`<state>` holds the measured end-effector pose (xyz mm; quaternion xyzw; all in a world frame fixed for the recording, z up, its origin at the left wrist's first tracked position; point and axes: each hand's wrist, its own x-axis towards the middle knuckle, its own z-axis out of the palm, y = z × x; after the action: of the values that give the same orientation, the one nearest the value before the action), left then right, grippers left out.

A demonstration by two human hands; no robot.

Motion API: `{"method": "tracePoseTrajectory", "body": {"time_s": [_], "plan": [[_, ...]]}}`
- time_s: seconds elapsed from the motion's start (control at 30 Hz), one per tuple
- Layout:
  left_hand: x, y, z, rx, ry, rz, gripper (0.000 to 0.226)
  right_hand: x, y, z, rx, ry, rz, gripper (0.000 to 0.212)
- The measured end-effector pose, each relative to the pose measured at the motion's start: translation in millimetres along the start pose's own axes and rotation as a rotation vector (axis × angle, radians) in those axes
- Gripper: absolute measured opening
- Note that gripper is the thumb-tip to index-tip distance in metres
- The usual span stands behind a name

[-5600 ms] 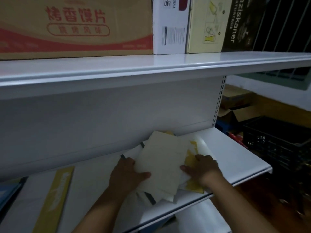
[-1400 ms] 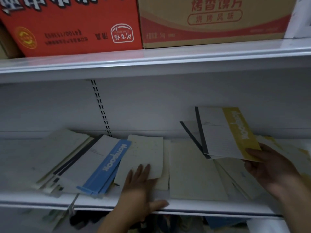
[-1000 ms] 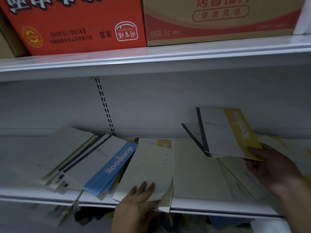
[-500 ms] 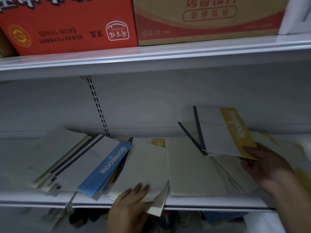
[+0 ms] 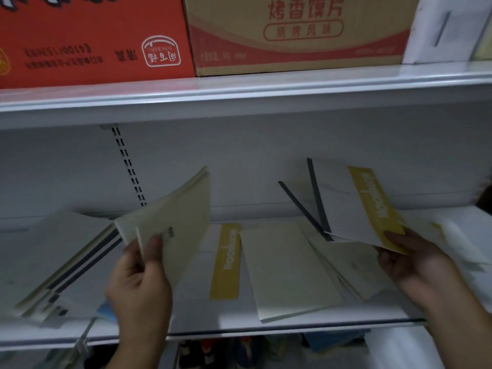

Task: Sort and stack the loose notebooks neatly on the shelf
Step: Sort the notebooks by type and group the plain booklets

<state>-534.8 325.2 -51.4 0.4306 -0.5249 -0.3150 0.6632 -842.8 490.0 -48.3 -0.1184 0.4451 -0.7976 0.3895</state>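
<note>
Your left hand [image 5: 141, 275] had lifted the cream notebooks [image 5: 178, 214] off the shelf [image 5: 292, 324], pinching them and uncovering a yellow-striped notebook [image 5: 226, 262]. Your right hand [image 5: 415, 259], far right, still gripped the yellow-banded bundle [image 5: 356, 203]. Sorting remained unfinished.

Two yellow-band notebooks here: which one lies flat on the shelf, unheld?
The mid-shelf yellow-band notebook, lying flat beside the plain cream notebook. The raised yellow-band notebook is tilted up off the shelf, pinched by the right hand.

left hand [image 5: 138, 283] lifted cream notebooks [image 5: 175, 222] off shelf
</note>
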Motion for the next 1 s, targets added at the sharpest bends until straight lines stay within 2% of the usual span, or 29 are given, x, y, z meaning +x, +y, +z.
{"method": "tracePoseTrajectory", "body": {"time_s": [0.07, 0.13, 0.17, 0.23, 0.3, 0.33, 0.37, 0.4, 0.47, 0.5, 0.57, 0.6, 0.67, 0.73, 0.8, 0.9, 0.97, 1.0], "plan": [[-8, 6, 17, -0.034, -0.053, 0.078, 0.014, -3, -5, -7, 0.008, 0.022, -0.019, 0.033], [-20, 16, 33, 0.007, -0.134, 0.282, 0.024, -9, -13, -14, 0.035, 0.045, -0.039, 0.020], [-28, 19, 44, 0.090, -0.223, 0.411, 0.035, -11, -17, -18, 0.053, 0.056, -0.052, 0.015], [-46, 17, 68, 0.362, -0.502, 0.590, 0.053, -14, -23, -25, 0.051, 0.079, -0.063, 0.029], [-77, 6, 93, 0.657, -0.816, 0.545, 0.067, -16, -25, -28, 0.049, 0.103, -0.068, 0.037], [-92, -5, 104, 0.754, -0.944, 0.509, 0.069, -17, -24, -30, 0.047, 0.098, -0.071, 0.052], [-102, -13, 111, 0.805, -1.039, 0.590, 0.069, -18, -24, -31, 0.033, 0.104, -0.071, 0.067], [-108, -15, 115, 0.806, -1.059, 0.624, 0.064, -19, -24, -32, 0.024, 0.112, -0.076, 0.072], [-114, -14, 113, 0.725, -1.085, 0.583, 0.055, -22, -24, -34, 0.031, 0.127, -0.076, 0.047], [-112, -19, 111, 0.717, -1.058, 0.565, 0.057, -23, -23, -33, 0.029, 0.131, -0.065, 0.036], [-104, -18, 101, 0.594, -1.017, 0.437, 0.060, -22, -18, -31, 0.002, 0.113, -0.044, 0.021], [-95, -19, 95, 0.510, -0.945, 0.318, 0.052, -22, -13, -28, -0.023, 0.097, -0.031, 0.021], [-73, -16, 85, 0.405, -0.775, -0.027, 0.033, -22, 0, -16, -0.070, 0.058, 0.015, 0.026], [-49, -19, 71, 0.264, -0.722, -0.321, 0.023, -22, 18, 4, -0.104, 0.001, 0.066, 0.027], [-30, -14, 57, 0.148, -0.685, -0.504, 0.021, -21, 41, 30, -0.167, -0.051, 0.102, 0.027], [-7, -17, 35, -0.011, -0.654, -0.731, 0.024, -16, 78, 74, -0.270, -0.087, 0.106, 0.025], [9, -26, 19, 0.003, -0.576, -0.749, 0.037, -14, 101, 102, -0.368, -0.114, 0.103, 0.025], [16, -32, 12, 0.070, -0.552, -0.692, 0.043, -13, 111, 111, -0.443, -0.137, 0.109, 0.025]]}}
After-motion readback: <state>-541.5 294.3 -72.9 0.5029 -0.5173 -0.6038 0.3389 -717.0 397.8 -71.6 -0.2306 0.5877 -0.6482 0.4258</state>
